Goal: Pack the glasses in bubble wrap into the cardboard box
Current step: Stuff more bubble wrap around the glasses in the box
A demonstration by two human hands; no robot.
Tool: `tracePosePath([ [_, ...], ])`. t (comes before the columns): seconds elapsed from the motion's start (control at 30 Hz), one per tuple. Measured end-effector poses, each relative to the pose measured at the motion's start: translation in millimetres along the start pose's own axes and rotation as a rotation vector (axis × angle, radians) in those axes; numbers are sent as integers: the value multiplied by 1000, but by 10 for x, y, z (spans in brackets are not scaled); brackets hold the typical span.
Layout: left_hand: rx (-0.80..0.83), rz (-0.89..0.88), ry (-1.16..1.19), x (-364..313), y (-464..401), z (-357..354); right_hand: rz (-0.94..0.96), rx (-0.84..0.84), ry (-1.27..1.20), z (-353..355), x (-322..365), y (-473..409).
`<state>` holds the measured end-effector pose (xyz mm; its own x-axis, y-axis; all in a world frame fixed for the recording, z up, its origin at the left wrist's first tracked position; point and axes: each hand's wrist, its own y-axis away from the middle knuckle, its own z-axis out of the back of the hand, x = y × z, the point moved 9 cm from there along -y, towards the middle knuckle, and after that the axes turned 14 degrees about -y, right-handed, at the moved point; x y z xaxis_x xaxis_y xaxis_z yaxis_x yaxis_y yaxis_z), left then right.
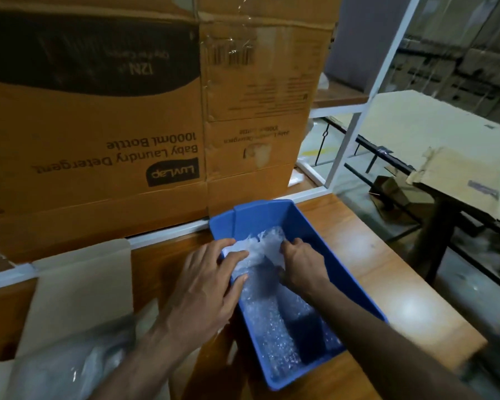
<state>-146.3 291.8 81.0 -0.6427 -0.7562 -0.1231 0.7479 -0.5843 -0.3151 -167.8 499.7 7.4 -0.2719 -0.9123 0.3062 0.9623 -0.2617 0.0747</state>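
We have both hands in the blue bin (358,287) on the wooden surface (410,287). Our left hand (208,284) lies over a bubble-wrapped bundle (260,249), thumb hooked on its near side, while our right hand (300,267) has its fingers curled into the wrap. The cardboard box (78,293) stands open just to the left. We grip plastic, not glass, so the bundle may slide out, or catch the bin's rim on lifting. We cannot see how many glasses it hides: 1 or more.
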Motion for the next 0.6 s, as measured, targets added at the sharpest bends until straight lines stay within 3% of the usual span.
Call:
tracePosePath([
  [0.17, -34, 19, 22, 25, 32, -63, 7, 25, 144, -218, -54, -342],
  [0.33, -55, 61, 22, 65, 94, -7, -4, -2, 138, -265, -136, -427],
  [0.47, -87, 84, 21, 105, 73, 27, -26, -94, -17, -181, -221, -356],
  [0.6, -95, 74, 23, 103, 30, 18, -32, -129, -377, 75, -192, -165],
])
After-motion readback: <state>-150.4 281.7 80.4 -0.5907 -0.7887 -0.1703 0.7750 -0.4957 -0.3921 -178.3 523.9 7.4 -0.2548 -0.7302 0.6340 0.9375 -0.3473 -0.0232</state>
